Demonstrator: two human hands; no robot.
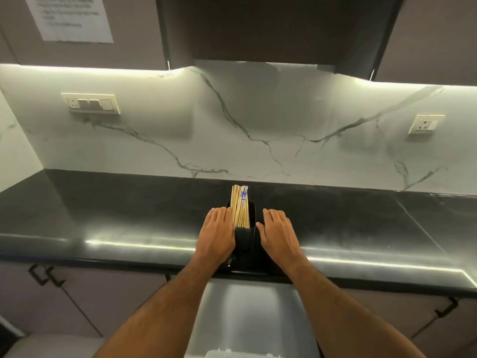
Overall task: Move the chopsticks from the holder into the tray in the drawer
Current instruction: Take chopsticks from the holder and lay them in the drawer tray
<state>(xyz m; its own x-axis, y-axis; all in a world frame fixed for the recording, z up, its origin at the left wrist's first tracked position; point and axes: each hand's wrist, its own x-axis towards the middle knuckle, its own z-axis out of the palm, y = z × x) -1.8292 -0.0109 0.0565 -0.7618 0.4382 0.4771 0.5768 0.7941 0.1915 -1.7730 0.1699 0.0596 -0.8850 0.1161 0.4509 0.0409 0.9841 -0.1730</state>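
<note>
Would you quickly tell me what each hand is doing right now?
Left hand: open, fingers straight, against the left side of the black holder.
Right hand: open, fingers straight, beside the holder's right side; contact unclear.

There is one view only, from a wide-angle camera worn on the person's head. It looks forward and steeply down over both forearms onto the dark table (129, 218), close to its front edge. The marble back wall (258, 130) faces it squarely, the wall cabinets (278, 29) loom overhead, and straight lines bow toward the frame's edges.
</note>
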